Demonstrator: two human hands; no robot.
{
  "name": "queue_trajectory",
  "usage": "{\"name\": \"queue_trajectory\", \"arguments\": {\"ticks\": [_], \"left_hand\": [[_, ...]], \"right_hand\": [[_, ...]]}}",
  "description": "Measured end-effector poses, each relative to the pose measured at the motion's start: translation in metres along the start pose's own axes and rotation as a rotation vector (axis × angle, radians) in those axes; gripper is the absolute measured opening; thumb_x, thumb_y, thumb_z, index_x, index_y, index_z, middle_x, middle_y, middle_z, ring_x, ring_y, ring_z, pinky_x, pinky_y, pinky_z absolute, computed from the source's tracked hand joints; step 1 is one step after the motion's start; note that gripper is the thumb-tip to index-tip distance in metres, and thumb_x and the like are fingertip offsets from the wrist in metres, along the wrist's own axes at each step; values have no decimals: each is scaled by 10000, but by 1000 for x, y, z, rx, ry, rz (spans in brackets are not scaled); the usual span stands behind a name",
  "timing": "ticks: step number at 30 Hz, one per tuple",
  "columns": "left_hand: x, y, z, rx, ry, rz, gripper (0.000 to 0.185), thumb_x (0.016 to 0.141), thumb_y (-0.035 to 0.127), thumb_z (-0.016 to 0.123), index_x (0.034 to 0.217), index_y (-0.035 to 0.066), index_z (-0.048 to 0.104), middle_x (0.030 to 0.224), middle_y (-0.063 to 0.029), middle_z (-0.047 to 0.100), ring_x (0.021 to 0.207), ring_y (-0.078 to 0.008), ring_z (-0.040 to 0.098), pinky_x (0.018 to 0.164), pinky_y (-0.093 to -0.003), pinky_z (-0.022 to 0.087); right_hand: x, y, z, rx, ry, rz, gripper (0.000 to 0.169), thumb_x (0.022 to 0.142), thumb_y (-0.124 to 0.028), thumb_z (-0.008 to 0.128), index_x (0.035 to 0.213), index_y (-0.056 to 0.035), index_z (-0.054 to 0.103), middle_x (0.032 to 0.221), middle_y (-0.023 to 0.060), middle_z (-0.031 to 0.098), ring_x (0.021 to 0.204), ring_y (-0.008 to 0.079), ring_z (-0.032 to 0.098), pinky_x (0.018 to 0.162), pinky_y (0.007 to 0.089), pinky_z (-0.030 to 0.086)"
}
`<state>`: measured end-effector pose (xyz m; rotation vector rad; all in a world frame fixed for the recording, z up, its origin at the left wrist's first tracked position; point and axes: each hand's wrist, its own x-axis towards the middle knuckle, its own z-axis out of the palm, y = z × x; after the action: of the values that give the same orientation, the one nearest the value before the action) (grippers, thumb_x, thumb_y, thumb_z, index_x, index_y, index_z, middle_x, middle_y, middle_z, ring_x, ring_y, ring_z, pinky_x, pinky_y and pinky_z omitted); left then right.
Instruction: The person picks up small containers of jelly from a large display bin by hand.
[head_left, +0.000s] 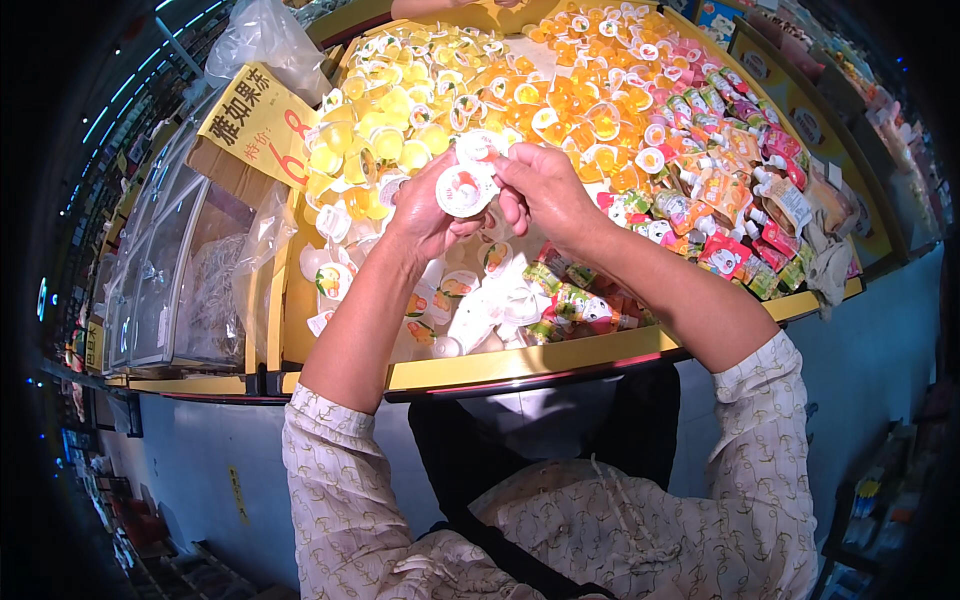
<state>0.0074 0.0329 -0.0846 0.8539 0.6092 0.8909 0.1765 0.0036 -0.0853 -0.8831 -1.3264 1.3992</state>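
Observation:
Two jelly cups with printed white lids are held over the front of a yellow display bin. My left hand (426, 206) is closed around the lower jelly cup (459, 190), its lid facing up. With thumb and fingers, my right hand (544, 187) grips the edge of the upper jelly cup (478, 146), which touches or overlaps the lower one. Yellow jelly cups (386, 142) lie beyond my left hand, orange jelly cups (600, 124) beyond my right. Below my hands are pale jelly cups (457, 285) and a crumpled white plastic bag (499, 304).
The bin's yellow rim (525, 364) runs close before my body. Squeeze pouches of jelly (720, 195) fill the right side. At left stand a yellow price sign (259, 124) and clear plastic containers (154, 277). Another person's forearm (424, 7) rests at the far edge.

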Motion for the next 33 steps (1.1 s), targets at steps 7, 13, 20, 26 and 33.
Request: {"name": "queue_trajectory", "arguments": {"ticks": [7,13,20,26,33], "left_hand": [[1,0,3,4,-11,-1,375,991,352,395,1100,36,564,827,-104,625,455,-119,460,331,-199,296],[3,-2,-3,49,-57,9,423,995,427,363,1101,57,537,818,-73,611,463,-106,481,343,-201,334],[1,-1,2,32,-92,28,384,1001,389,366,1131,62,518,846,-64,612,484,-95,498,348,-204,352],[-4,1,11,70,-78,33,350,1005,346,373,1118,50,522,834,-58,610,471,-85,499,351,-199,366],[-3,1,6,28,-103,29,374,1004,369,370,1100,42,524,808,-70,605,422,-99,460,352,-213,362]], "right_hand": [[-3,-3,-1,-6,-4,6,249,970,-217,488,795,-45,531,568,13,517,449,66,462,417,190,372],[-2,-2,-1,14,-17,-11,243,959,-196,497,776,-44,550,565,17,524,448,73,466,423,192,365],[2,-8,-8,98,-3,-16,241,914,-206,582,737,-45,552,560,12,521,431,64,466,394,204,373],[5,-10,-12,46,26,-23,212,909,-197,586,755,-56,548,580,1,524,442,62,469,402,193,364],[6,-15,-21,-60,-65,-16,218,913,-205,570,739,-74,548,574,-1,541,447,75,492,438,191,371]]}}
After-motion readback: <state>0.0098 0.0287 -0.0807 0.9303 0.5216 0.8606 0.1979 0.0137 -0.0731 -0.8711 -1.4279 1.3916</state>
